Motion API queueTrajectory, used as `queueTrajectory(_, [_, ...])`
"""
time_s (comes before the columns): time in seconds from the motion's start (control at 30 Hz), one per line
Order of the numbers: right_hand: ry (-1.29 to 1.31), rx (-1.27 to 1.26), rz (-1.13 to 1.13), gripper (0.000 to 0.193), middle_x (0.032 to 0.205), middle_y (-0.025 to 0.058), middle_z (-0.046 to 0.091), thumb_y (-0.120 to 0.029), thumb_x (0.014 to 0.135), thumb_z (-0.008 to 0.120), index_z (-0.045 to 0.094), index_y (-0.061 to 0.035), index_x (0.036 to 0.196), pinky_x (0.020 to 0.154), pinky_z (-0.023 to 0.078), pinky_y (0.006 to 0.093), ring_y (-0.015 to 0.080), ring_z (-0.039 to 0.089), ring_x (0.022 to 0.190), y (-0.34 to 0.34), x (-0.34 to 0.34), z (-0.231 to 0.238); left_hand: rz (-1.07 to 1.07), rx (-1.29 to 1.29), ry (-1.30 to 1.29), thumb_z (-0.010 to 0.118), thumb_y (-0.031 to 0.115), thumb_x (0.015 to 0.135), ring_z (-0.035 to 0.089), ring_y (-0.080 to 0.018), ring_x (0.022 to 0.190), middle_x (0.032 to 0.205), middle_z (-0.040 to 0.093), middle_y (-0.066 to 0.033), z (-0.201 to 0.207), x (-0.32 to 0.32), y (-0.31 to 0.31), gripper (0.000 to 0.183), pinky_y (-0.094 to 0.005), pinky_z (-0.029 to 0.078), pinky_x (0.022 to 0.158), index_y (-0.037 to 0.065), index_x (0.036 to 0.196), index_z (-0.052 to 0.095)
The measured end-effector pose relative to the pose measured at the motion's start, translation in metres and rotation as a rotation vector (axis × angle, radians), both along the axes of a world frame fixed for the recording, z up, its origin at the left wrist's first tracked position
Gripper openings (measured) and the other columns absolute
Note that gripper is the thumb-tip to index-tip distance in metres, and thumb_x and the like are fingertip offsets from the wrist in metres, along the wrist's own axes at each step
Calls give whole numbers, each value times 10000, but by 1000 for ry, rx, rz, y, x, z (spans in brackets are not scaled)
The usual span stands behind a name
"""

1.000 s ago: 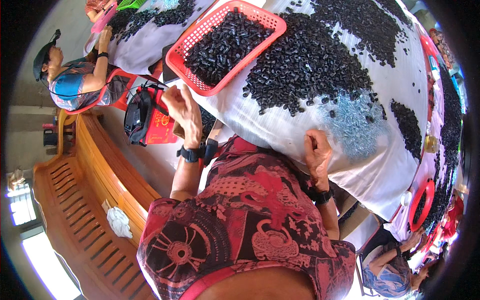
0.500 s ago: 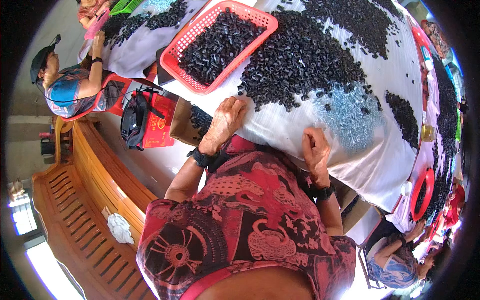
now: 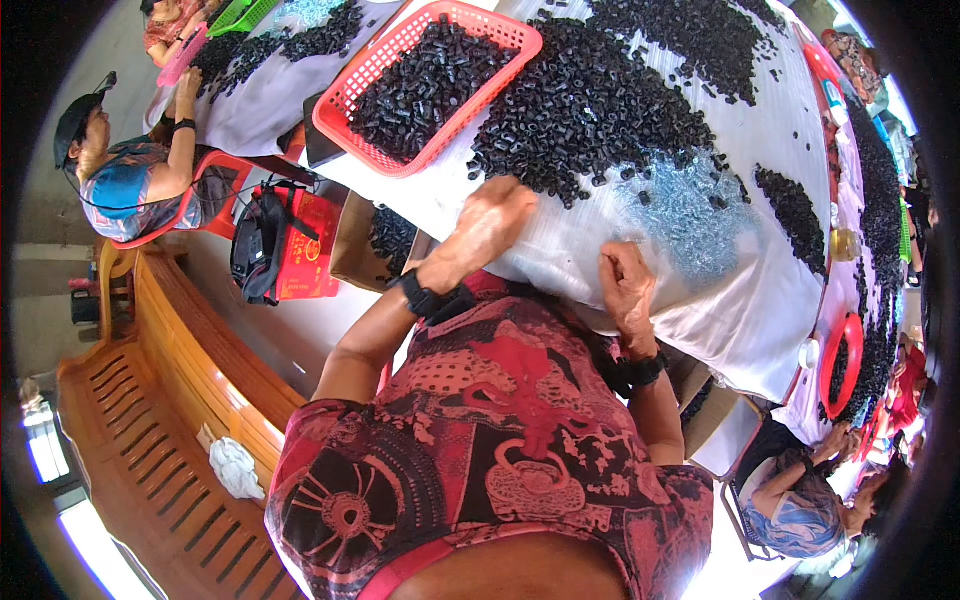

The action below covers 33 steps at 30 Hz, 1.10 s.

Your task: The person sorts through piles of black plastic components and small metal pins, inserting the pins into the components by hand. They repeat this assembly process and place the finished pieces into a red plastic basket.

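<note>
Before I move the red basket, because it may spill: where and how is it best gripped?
Probably by the red basket's rim, one hand on each long side, coming from the wearer's side of the table: the wide rim shows bare around the black pieces, and its near end angles toward the wearer.

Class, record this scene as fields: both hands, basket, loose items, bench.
Left hand: curled, over white cloth; contents unclear
Right hand: curled, nearest clear pieces; contents unclear
Basket: red, perforated, holding black parts
Loose on cloth: black pile, adjoining the clear pieces
Bench: slatted wood, at left, crumpled white fabric on it
</note>
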State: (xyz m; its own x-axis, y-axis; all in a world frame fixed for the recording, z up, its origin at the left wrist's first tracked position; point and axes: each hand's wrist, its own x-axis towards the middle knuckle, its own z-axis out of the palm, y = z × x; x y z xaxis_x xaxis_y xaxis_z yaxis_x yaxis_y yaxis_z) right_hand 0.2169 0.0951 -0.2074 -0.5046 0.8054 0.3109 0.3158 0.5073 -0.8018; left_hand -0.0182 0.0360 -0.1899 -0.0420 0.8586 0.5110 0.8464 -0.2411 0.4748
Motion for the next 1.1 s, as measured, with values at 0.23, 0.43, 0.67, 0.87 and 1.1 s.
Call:
queueTrajectory(0.23, [-41, 28, 6, 111, 825, 123, 565, 18, 790, 563, 564, -25, 893, 602, 462, 321, 257, 574, 666, 0, 0, 4, -104, -10, 267, 575, 67, 701, 540, -287, 788, 782, 524, -109, -7, 43, 63, 89, -388, 443, 720, 31, 782, 568])
queueTrajectory(0.43, [-14, 34, 9, 99, 802, 128, 557, 12, 794, 563, 559, -26, 885, 588, 450, 327, 274, 564, 659, 2, -1, 1, -77, -38, 274, 552, 42, 668, 526, -273, 815, 843, 515, -104, -21, 44, 66, 119, -383, 434, 742, 39, 787, 560])
queueTrajectory(0.67, [-47, 21, 58, 69, 780, 133, 554, -10, 796, 584, 553, -34, 854, 583, 458, 352, 302, 567, 648, 5, -1, 6, -75, 21, 185, 577, 56, 710, 530, -276, 806, 813, 520, -102, -20, 39, 69, 110, -390, 440, 723, 37, 818, 572])
queueTrajectory(0.87, [-73, -10, 49, 71, 780, 146, 560, -26, 796, 601, 553, -40, 845, 574, 465, 360, 327, 583, 657, 2, -3, 11, -177, 10, 170, 586, 47, 713, 529, -276, 805, 808, 519, -109, 7, 45, 100, 110, -392, 438, 716, 33, 820, 569])
queueTrajectory(1.1, [-50, 46, 48, 94, 785, 144, 560, -22, 790, 611, 545, -38, 854, 584, 472, 384, 338, 589, 680, 2, -4, 4, -217, -111, 346, 583, 32, 669, 529, -271, 829, 849, 537, -122, -4, 72, 139, 142, -363, 445, 748, 17, 808, 561])
